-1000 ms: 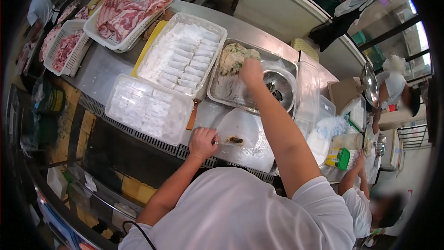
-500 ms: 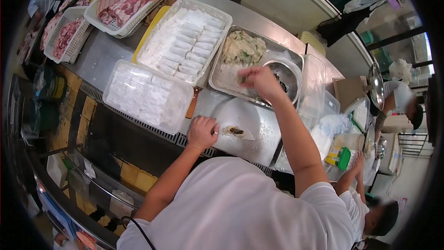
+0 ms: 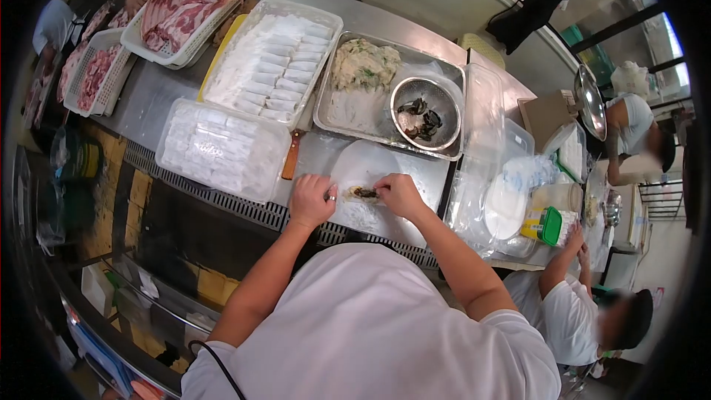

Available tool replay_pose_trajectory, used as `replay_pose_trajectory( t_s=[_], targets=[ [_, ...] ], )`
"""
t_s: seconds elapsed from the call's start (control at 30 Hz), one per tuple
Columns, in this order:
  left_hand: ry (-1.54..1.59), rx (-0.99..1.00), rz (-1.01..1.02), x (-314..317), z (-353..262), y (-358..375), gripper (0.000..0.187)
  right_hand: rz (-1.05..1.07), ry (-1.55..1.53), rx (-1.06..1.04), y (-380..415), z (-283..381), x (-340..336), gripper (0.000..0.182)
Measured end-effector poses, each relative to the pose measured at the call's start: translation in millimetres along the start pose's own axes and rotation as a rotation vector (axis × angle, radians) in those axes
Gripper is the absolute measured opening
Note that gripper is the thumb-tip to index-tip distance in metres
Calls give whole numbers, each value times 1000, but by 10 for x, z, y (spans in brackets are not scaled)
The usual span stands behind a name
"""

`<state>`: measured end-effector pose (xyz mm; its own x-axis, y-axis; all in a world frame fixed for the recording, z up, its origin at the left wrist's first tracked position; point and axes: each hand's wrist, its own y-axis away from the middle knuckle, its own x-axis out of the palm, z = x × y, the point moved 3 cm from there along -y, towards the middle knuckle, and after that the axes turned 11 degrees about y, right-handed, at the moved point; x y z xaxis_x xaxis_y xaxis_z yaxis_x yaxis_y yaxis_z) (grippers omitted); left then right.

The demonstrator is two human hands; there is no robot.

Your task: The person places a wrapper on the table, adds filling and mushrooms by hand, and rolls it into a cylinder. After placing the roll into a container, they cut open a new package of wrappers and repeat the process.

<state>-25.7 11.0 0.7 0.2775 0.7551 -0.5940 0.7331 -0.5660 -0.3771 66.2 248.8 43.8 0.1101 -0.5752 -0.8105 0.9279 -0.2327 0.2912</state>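
Moved: my right hand (image 3: 400, 194) had come back from the filling tray, where it was a second ago, and was down at the wrapper (image 3: 368, 178) again.
Left hand (image 3: 312, 200): hadn't budged, curled knuckles-up on the near-left edge of the wrapper, fingers pressed together pinning the sheet down.
Right hand fingers: bunched at the filling (image 3: 364, 192), looked like they were pinching or tucking it; honestly couldn't tell if they still held any mix.
Where the thing was: white round wrapper lay flat on the steel tabletop (image 3: 159, 96), right in front of me, just below the metal tray (image 3: 329, 107) with the pale filling heap (image 3: 361, 65) and the steel bowl (image 3: 424, 112) of dark bits.
Which way it pointed: the filling made a small dark strip near the wrapper's near edge, long axis running left-right between my two hands.
Doing it well, my guess: keep the strip narrow and even along that axis, hold the edge taut with the left, leave bare wrapper at both ends for folding.
Nearby: containers of finished white rolls (image 3: 268, 63) sat to the left and beyond.
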Motion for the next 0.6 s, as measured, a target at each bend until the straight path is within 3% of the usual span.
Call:
replay_pose_trajectory(
  t_s=[0.23,0.43,0.6],
  targets=[
    [15,11,-26,-6,-32,-1,13,-57,120,-28,171,40,6,19],
    [-2,-6,-16,-25,-60,-4,14,-151,417,-207,393,95,-17,33],
    [-10,6,3,-26,-41,-7,16,-182,605,-212,572,99,25,46]
  ],
)
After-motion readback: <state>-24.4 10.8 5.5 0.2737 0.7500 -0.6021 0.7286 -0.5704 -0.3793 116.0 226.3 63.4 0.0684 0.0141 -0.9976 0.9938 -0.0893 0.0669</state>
